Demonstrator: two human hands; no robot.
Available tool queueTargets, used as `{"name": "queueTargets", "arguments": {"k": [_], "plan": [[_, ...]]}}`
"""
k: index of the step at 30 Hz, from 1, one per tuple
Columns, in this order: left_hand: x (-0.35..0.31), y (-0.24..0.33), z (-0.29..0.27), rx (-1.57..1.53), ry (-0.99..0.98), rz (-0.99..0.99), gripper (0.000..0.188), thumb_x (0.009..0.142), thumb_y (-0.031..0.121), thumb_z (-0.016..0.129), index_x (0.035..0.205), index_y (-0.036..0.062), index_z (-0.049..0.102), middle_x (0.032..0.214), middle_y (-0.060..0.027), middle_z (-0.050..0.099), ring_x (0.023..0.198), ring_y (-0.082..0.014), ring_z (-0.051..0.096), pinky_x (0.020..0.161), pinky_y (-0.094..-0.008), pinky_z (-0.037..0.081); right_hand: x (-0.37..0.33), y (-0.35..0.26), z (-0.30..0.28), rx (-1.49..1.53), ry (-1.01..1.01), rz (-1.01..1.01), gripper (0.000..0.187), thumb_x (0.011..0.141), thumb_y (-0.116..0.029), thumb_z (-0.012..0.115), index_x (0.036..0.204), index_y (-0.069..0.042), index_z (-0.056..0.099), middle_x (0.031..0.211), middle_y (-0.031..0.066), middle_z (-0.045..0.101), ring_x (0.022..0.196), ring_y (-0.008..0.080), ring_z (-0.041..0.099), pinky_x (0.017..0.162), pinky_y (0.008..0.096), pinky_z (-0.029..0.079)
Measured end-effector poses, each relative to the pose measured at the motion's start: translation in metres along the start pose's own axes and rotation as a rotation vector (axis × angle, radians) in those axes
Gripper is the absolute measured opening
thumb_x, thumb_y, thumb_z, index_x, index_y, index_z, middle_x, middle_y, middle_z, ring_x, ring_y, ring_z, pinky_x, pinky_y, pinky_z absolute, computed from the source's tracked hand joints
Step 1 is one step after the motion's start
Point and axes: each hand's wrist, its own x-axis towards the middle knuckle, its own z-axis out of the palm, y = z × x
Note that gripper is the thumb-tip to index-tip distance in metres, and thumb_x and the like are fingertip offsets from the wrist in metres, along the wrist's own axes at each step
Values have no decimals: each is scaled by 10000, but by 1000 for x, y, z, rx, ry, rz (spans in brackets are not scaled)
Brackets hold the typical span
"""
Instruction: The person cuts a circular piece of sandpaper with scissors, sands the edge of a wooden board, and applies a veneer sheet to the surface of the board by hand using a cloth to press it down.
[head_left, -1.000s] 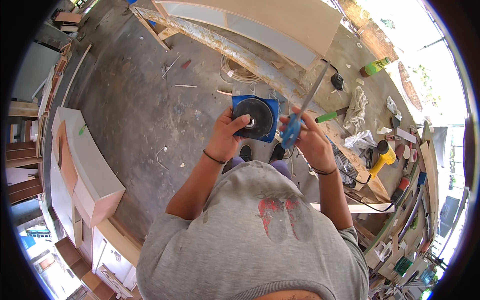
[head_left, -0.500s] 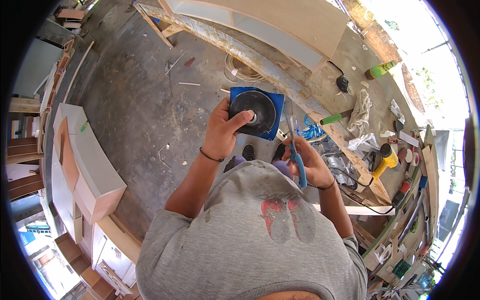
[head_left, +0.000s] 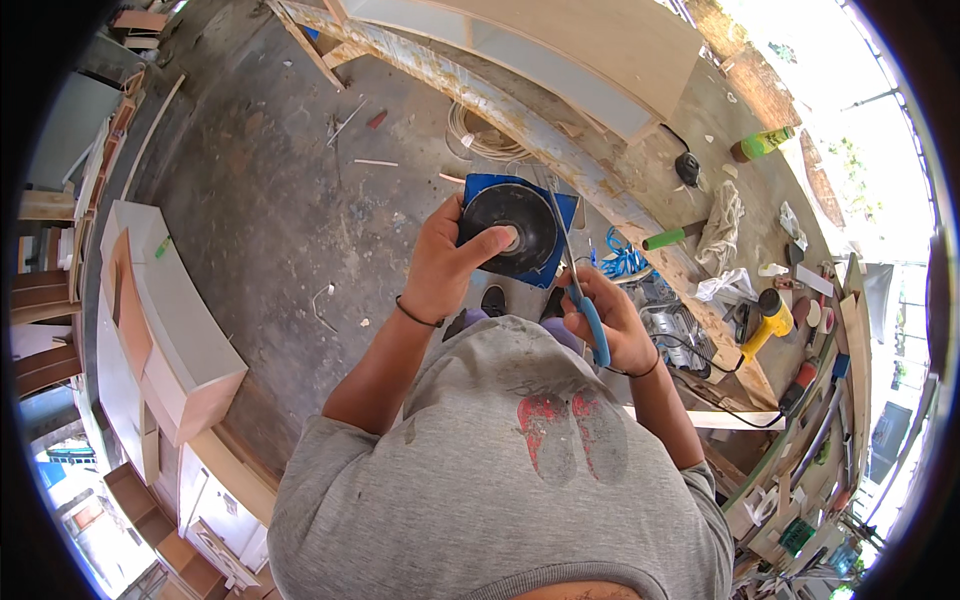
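Note:
Gripped in my left hand (head_left: 440, 262) is a black round backing pad (head_left: 497, 208), laid flat against a square blue sheet (head_left: 484, 182) that looks like sandpaper. My thumb presses on the pad's centre, and the sheet's corners stick out past the round edge. My right hand (head_left: 622, 322) is closed on a pair of scissors (head_left: 590, 322) with blue handles. Their long blades point up and away along the right side of the pad, over the right part of the blue sheet. Whether the blades are cutting into the sheet I cannot tell.
A long bench (head_left: 600, 190) runs from far left to near right, bearing a pale cabinet (head_left: 560, 50). On it lie a green-handled tool (head_left: 665, 240), a white rag (head_left: 718, 225) and a yellow power tool (head_left: 770, 325). Coiled cable (head_left: 470, 135) lies on the floor; another cabinet (head_left: 185, 330) stands left.
The scissors have moved left and up, from beside the blue sheet to over its right part. The pad and sheet have shifted slightly right, still in my left hand.

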Motion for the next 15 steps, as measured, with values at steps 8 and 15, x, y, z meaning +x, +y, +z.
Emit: {"name": "queueTargets", "arguments": {"k": [8, 15], "plan": [[0, 6, -12, 177, -61, -14, 378, 809, 118, 705, 1134, -11, 560, 1008, -59, 651, 895, -107, 621, 811, -256, 509, 4, 8, 3, -102, 2, -65, 437, 824, -230, 725, 1133, -8, 511, 723, -63, 456, 638, 20, 416, 565, 188, 330], [-1, 15, -8, 134, -101, -52, 408, 809, 89, 688, 1178, -15, 547, 1039, -56, 646, 920, -108, 614, 833, -260, 503, 1, 4, 9, -127, 36, -34, 474, 807, -290, 744, 1111, 1, 525, 721, -52, 468, 646, 28, 429, 576, 193, 346]]}}
